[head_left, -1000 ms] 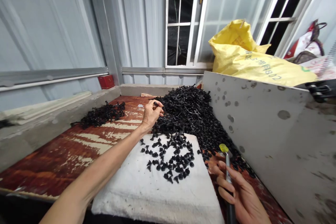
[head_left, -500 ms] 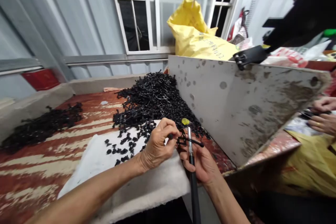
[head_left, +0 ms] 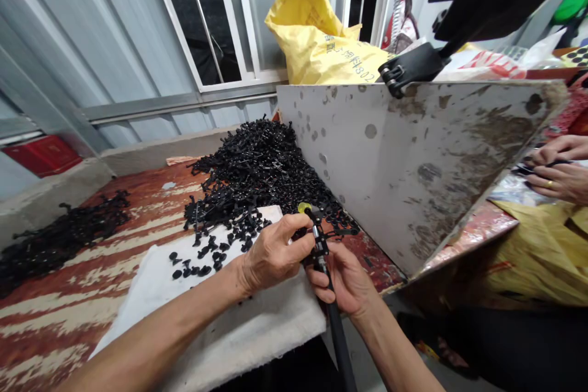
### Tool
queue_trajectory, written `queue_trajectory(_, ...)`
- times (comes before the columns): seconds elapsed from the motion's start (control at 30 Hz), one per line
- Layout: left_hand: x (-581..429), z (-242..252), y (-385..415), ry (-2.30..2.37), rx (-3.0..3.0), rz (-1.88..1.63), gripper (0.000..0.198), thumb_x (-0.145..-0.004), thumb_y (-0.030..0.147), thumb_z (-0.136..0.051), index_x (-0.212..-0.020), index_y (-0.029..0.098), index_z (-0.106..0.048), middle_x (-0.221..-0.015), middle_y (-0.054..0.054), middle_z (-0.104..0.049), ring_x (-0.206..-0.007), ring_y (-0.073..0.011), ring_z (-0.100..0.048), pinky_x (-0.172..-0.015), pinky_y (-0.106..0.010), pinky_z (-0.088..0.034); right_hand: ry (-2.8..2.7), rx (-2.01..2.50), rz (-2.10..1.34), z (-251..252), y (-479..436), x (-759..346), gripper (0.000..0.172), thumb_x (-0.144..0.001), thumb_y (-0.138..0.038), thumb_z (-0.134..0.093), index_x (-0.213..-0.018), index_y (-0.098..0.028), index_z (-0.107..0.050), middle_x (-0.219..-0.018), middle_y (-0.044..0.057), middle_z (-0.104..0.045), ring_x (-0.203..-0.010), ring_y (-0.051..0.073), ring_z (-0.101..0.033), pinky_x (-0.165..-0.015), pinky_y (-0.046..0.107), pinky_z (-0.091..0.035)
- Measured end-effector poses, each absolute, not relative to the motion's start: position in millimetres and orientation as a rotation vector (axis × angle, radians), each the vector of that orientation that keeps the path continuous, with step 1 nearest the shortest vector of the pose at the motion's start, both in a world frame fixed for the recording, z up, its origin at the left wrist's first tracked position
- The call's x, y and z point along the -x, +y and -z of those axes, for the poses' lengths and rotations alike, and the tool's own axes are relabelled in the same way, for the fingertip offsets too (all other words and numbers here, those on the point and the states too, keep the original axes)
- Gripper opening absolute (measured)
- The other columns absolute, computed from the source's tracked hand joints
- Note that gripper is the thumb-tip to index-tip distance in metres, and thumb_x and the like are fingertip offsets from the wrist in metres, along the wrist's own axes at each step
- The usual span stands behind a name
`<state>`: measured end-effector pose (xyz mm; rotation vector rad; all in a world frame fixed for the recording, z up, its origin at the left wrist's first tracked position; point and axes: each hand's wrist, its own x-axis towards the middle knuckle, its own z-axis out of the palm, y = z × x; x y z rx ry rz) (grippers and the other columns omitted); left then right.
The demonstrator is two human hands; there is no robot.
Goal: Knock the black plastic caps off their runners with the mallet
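Note:
My left hand (head_left: pixel 278 251) is closed with thumb and forefinger pinched at a small black plastic part (head_left: pixel 320 247), beside the metal upper section of a black rod (head_left: pixel 340 343). The fingers hide what exactly they grip. My right hand (head_left: pixel 345 278) has its fingers curled round the rod and the black part just below the left fingertips. A thin black arm of the part sticks out to the right. Near the rod's top shows a small yellow disc (head_left: pixel 303 207). Under my hands lies a white cloth pad (head_left: pixel 257 324) with several loose black round-headed pieces (head_left: pixel 204 257).
A large heap of black plastic parts (head_left: pixel 261 165) lies behind the pad, a smaller heap (head_left: pixel 68 233) at left. A stained white board (head_left: pixel 390 159) stands at right, with a black clamp arm (head_left: pixel 408 67) on it. Another person's hands (head_left: pixel 558 168) work beyond it. A yellow sack (head_left: pixel 321 43) stands behind.
My left fingers have moved right, up against the rod, and the black part now sits around its metal section. The whole view has shifted a little to the right.

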<state>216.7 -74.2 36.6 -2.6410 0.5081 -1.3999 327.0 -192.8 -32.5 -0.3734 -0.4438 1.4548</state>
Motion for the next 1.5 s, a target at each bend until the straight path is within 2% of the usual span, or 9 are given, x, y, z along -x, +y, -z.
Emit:
queue_trajectory(0.17, -217, -35, -69, 0.447, 2.656, 1.397, 0.029, -0.081, 0.002, -0.044, -0.099, 0.019, -0.058, -0.097, -0.008, -0.061, -0.081, -0.0146, -0.064, -0.069, -0.024, -0.056, -0.454, 0.408, -1.399, 21, -197, -323, 0.041, -0.07, -0.05, -0.077, -0.091, -0.019, -0.06, -0.077, -0.002, -0.069, -0.04, 0.005, -0.049, -0.029, 0.015, -0.038)
queue_trajectory(0.37, -218, -31, -70, 0.452, 2.734, 1.524, 0.03, -0.082, 0.002, -0.046, -0.101, 0.02, -0.06, -0.098, -0.007, -0.061, -0.086, -0.0144, -0.063, -0.074, -0.024, -0.054, -0.451, 0.446, -1.338, 23, -196, -320, 0.032, -0.076, -0.041, -0.077, -0.091, -0.021, -0.056, -0.06, -0.008, -0.062, -0.033, 0.003, -0.041, -0.027, 0.012, -0.036)
queue_trajectory(0.57, -223, -36, -84, 0.108, 3.026, 1.732, 0.019, -0.081, 0.002, -0.052, -0.085, 0.019, -0.059, -0.095, -0.005, -0.06, -0.087, -0.0132, -0.061, -0.078, -0.026, -0.052, -0.454, 0.455, -1.276, 23, -195, -320, 0.032, -0.072, -0.033, -0.081, -0.083, -0.019, -0.054, -0.061, -0.007, -0.064, -0.035, 0.003, -0.044, -0.027, 0.01, -0.035)
queue_trajectory(0.7, -227, -38, -88, -0.004, 3.126, 1.791, 0.021, -0.083, 0.003, -0.052, -0.095, 0.02, -0.059, -0.099, -0.005, -0.065, -0.094, -0.0136, -0.063, -0.084, -0.027, -0.052, -0.444, 0.473, -1.242, 22, -195, -319, 0.033, -0.07, -0.032, -0.082, -0.081, -0.019, -0.053, -0.061, -0.005, -0.065, -0.035, 0.004, -0.046, -0.027, 0.011, -0.036)
queue_trajectory(0.8, -229, -39, -87, -0.017, 3.082, 1.749, 0.024, -0.082, 0.005, -0.054, -0.101, 0.018, -0.059, -0.097, -0.006, -0.065, -0.09, -0.0139, -0.064, -0.078, -0.026, -0.053, -0.43, 0.501, -1.218, 22, -195, -318, 0.033, -0.07, -0.031, -0.082, -0.083, -0.019, -0.054, -0.061, -0.005, -0.066, -0.036, 0.005, -0.048, -0.027, 0.012, -0.038)
queue_trajectory(0.9, -231, -40, -84, -0.017, 3.013, 1.696, 0.02, -0.08, 0.006, -0.056, -0.096, 0.018, -0.06, -0.089, -0.005, -0.065, -0.082, -0.0136, -0.063, -0.07, -0.024, -0.053, -0.412, 0.53, -1.185, 24, -195, -317, 0.033, -0.07, -0.029, -0.083, -0.084, -0.019, -0.055, -0.064, -0.005, -0.067, -0.037, 0.005, -0.05, -0.027, 0.012, -0.039)
queue_trajectory(1.13, -233, -34, -72, 0.194, 2.814, 1.619, 0.02, -0.085, 0.008, -0.054, -0.101, 0.019, -0.06, -0.087, -0.004, -0.064, -0.081, -0.0124, -0.063, -0.072, -0.023, -0.055, -0.379, 0.537, -1.171, 24, -194, -317, 0.033, -0.068, -0.027, -0.083, -0.082, -0.02, -0.054, -0.063, -0.005, -0.067, -0.036, 0.005, -0.05, -0.027, 0.011, -0.037)
queue_trajectory(1.27, -234, -27, -73, 0.174, 2.781, 1.594, 0.022, -0.083, 0.004, -0.051, -0.097, 0.019, -0.058, -0.086, -0.004, -0.06, -0.077, -0.0118, -0.059, -0.066, -0.021, -0.052, -0.348, 0.524, -1.127, 22, -193, -318, 0.034, -0.067, -0.026, -0.083, -0.082, -0.02, -0.053, -0.064, -0.004, -0.067, -0.038, 0.005, -0.05, -0.027, 0.011, -0.037)
queue_trajectory(1.5, -221, -38, -91, 0.076, 3.339, 1.468, 0.032, -0.074, 0.007, -0.056, -0.102, 0.02, -0.052, -0.093, -0.005, -0.058, -0.083, -0.0143, -0.057, -0.073, -0.027, -0.051, -0.321, 0.501, -1.015, 25, -191, -318, 0.033, -0.067, -0.02, -0.082, -0.086, -0.021, -0.054, -0.068, -0.006, -0.064, -0.041, 0.004, -0.049, -0.028, 0.011, -0.038)
